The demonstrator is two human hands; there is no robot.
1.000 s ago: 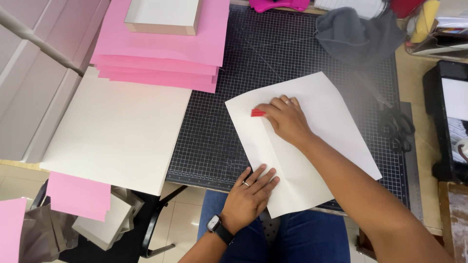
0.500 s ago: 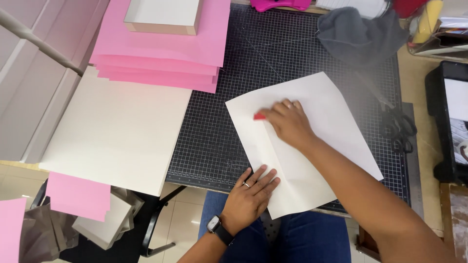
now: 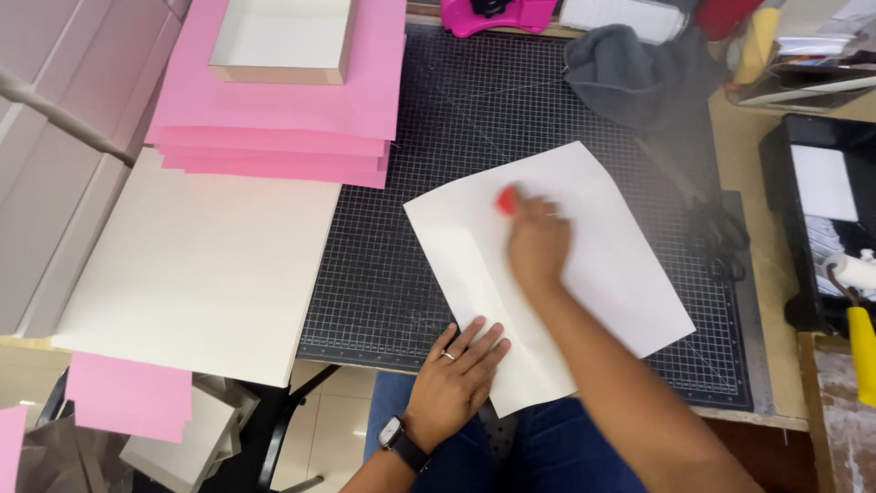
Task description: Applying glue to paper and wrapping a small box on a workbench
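Note:
A white sheet of paper lies tilted on the black gridded cutting mat. My right hand is blurred on the sheet's upper middle, closed around a small red tool that presses on the paper. A raised fold line runs down the sheet's left part. My left hand, with a ring and a wristwatch, lies flat with fingers spread on the sheet's near left corner.
A stack of pink sheets with a shallow white box on top sits at the far left. A large cream board lies left of the mat. Grey cloth, black scissors and a yellow-handled roller are to the right.
My right hand has slid the red tool up and away along the sheet. The left hand stays pressed on the near corner.

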